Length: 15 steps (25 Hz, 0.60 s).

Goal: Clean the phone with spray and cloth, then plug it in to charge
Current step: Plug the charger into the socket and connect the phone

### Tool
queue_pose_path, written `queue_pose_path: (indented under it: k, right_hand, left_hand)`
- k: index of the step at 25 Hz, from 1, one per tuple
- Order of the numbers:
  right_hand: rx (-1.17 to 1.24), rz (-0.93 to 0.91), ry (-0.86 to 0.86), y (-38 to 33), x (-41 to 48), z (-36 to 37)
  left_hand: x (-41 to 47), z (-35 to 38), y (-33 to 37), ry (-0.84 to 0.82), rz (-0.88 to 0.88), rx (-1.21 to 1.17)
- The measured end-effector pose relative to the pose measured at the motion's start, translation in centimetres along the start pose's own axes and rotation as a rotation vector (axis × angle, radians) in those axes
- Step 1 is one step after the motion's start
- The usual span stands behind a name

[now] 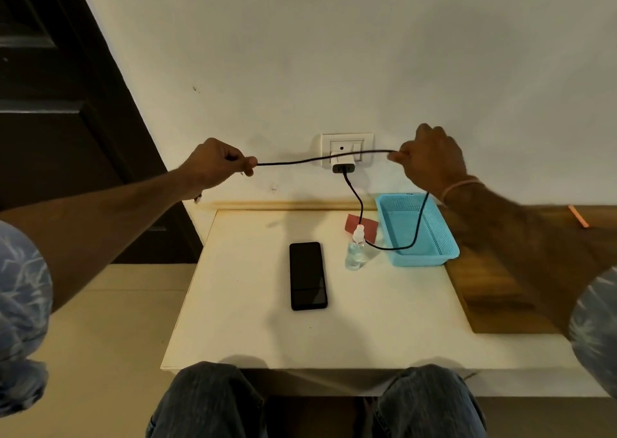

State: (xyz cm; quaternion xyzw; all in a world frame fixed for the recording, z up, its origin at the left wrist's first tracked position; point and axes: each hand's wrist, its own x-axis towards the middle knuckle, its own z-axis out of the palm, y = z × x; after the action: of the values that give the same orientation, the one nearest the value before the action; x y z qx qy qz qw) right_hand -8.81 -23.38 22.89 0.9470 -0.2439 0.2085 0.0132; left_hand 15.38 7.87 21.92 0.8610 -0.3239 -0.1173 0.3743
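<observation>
Left hand (217, 162) pinches the cable (317, 160), right hand (430, 157) grips it further along, taut between them. Charger (344, 168) sits in the socket (347, 144). Phone (307, 275) lies below, between the 2 hands, unplugged. Spray bottle (356, 250) and cloth (352, 222) rest beneath the right: cleaning looks done, plugging in remains.

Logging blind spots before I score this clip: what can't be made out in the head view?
- Head view: the cable has its free-end connector covered by the pinching left hand.
- Head view: the red cloth is partly hidden behind the spray bottle and blue basket.
- Head view: the charging port on the phone is too small to see.
- Head view: the wall switch is too small to tell its position.
</observation>
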Motion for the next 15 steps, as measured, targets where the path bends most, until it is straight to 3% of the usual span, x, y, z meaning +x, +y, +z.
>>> queue_pose_path:
  k: [3, 9, 15]
  right_hand:
    - [0.137, 0.179, -0.039, -4.2, 3.4, 0.4]
    - [0.507, 0.234, -0.180, -12.3, 6.4, 3.5]
    - [0.412, 0.112, -0.441, -12.5, 2.5, 8.1]
  left_hand:
    - [0.2, -1.4, -0.5, 0.103, -0.013, 0.007]
    - [0.3, -2.7, -1.8, 0.197, -0.039, 0.056]
    - [1.4, -2.1, -2.8, 0.131, -0.036, 0.193]
